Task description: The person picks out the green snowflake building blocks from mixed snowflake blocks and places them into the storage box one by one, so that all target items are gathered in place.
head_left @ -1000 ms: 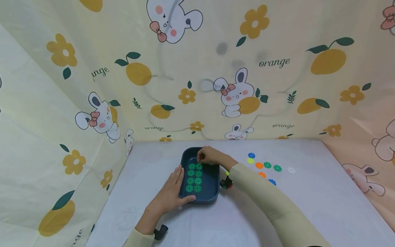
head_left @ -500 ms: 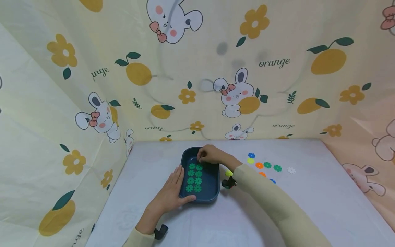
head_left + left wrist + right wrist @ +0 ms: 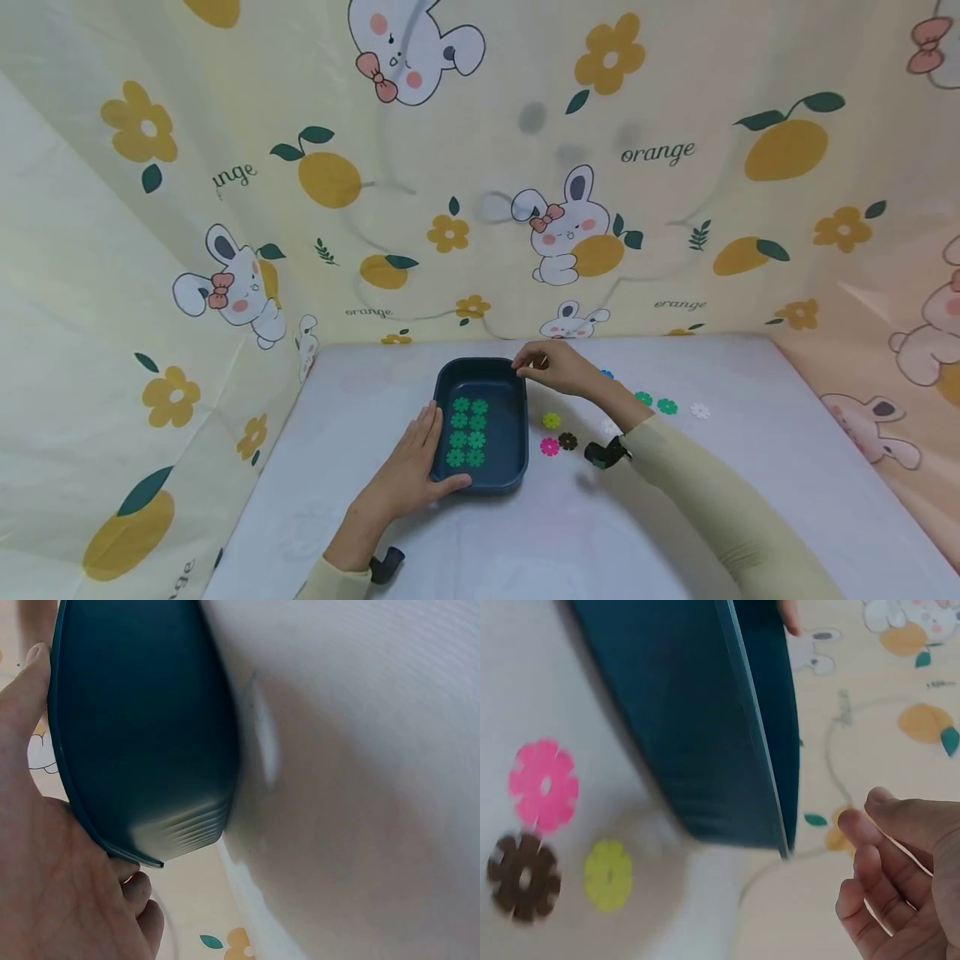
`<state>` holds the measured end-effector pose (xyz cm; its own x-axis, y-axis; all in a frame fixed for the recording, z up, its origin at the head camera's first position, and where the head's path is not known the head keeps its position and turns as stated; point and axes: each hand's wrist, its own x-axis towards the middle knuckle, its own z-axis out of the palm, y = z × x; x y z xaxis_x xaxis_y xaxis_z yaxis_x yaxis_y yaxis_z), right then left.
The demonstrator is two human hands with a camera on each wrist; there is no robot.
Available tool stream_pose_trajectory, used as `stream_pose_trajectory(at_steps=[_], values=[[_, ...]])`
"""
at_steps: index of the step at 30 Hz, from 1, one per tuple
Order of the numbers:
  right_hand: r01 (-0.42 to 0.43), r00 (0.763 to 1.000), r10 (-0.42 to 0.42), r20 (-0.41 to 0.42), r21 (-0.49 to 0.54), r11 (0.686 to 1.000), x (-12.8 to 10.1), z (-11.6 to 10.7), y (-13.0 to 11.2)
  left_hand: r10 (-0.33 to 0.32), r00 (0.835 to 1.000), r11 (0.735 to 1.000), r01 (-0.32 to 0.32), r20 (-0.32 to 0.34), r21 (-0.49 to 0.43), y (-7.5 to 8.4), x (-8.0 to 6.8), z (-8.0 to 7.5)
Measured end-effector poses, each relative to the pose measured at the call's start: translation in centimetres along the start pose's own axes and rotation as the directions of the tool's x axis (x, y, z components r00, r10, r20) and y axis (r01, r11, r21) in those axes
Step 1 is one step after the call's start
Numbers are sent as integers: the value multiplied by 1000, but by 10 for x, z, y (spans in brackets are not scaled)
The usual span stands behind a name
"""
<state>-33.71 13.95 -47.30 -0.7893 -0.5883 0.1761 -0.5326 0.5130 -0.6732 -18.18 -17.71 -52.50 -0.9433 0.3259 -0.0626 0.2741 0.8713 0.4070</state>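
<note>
A dark blue rectangular tray (image 3: 506,433) stands on the white table, with several green flower-shaped discs (image 3: 476,438) lying flat in two columns on its floor. My left hand (image 3: 405,467) rests against the tray's left side, fingers extended along it and the thumb over the near rim. In the left wrist view the tray's outer wall (image 3: 142,735) fills the middle. My right hand (image 3: 558,368) hovers at the tray's far right corner. Its thumb and forefinger are close together, and the right wrist view shows its loosely bent fingers (image 3: 889,881) holding nothing.
Right of the tray lie a yellow disc (image 3: 551,421), a pink one (image 3: 550,447) and a brown one (image 3: 567,442). Farther right are green discs (image 3: 667,406) and a white one (image 3: 700,411). A printed cloth (image 3: 420,208) rises behind the table.
My right hand has lifted out of the tray and shifted right to its rim, baring the top of the green columns and the pink and brown discs. The left hand stays in place.
</note>
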Motion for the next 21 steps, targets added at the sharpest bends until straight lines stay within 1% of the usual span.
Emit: stream_pose_trajectory(at_steps=[4, 11, 14, 18, 21], values=[[-29, 999, 28, -35, -29, 999, -18, -14, 5, 5, 1000, 1000, -5, -2, 6, 0, -1, -1], [-115, 991, 109, -79, -73, 991, -54, -37, 18, 9, 1000, 1000, -9, 0, 15, 0, -1, 0], [-160, 984, 152, -93, -76, 984, -69, -47, 27, 10, 1000, 1000, -10, -4, 12, 0, -1, 1], [-230, 969, 220, -110, -90, 969, -88, -60, 40, 6, 1000, 1000, -6, -8, 14, 0, -2, 1], [-267, 960, 254, -122, -110, 957, -102, -69, 49, 5, 1000, 1000, -5, -5, 12, 0, -2, 2]])
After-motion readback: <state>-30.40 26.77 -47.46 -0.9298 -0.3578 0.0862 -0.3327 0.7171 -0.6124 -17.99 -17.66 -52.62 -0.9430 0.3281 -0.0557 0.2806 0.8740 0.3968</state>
